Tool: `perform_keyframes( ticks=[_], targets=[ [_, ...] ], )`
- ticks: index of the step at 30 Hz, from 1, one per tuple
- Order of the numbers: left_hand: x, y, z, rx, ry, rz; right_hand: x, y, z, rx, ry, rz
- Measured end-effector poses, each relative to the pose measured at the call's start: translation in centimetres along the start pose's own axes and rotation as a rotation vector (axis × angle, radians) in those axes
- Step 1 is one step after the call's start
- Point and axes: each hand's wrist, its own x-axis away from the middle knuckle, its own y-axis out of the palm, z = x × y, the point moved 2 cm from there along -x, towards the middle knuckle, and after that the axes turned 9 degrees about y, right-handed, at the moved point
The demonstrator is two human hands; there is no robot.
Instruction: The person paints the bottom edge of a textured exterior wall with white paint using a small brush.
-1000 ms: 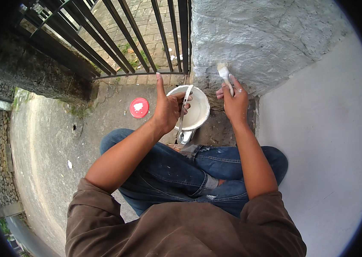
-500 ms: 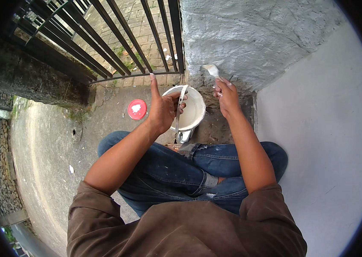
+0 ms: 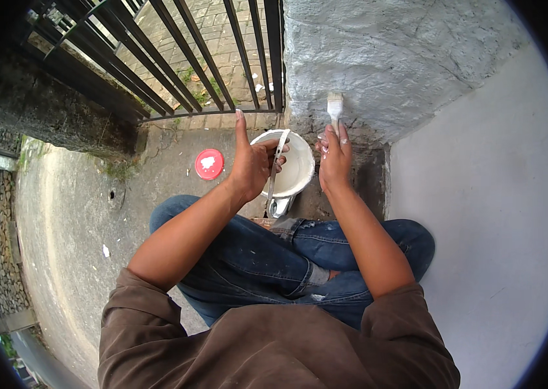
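My right hand [image 3: 335,162] grips a paintbrush [image 3: 335,111] by its handle. The brush points away from me, its bristles against the lower part of the rough grey-white wall [image 3: 384,65]. White paint marks the fingers. My left hand [image 3: 251,162] has its fingers hooked round the pale bucket handle [image 3: 278,162], thumb stretched out ahead. Under that hand stands a white bucket [image 3: 311,167] with whitish paint [image 3: 294,170] inside. To the left, a red lid [image 3: 209,165] bearing a blob of white paint lies on the ground.
A dark metal gate [image 3: 222,58] rises ahead on the left, beside a stained low wall [image 3: 60,107]. At my right is a smooth pale wall [image 3: 481,194]. My crossed legs [image 3: 248,253] rest close to the bucket. Concrete ground [image 3: 92,207] stretches to the left.
The paintbrush has swung from slanting left to nearly straight ahead and shifted slightly right along the wall. My left hand keeps its hold on the bucket handle.
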Motion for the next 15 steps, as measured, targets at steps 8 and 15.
perform_keyframes(
  ticks=[8,15],
  targets=[
    [-0.7,-0.8,-0.1,0.009,0.017,-0.030,-1.1,0.4,2.1,0.027,0.270,-0.082],
    [-0.8,-1.2,-0.3,-0.018,0.044,-0.013,-1.1,0.3,1.5,0.068,0.362,-0.123]
  ],
)
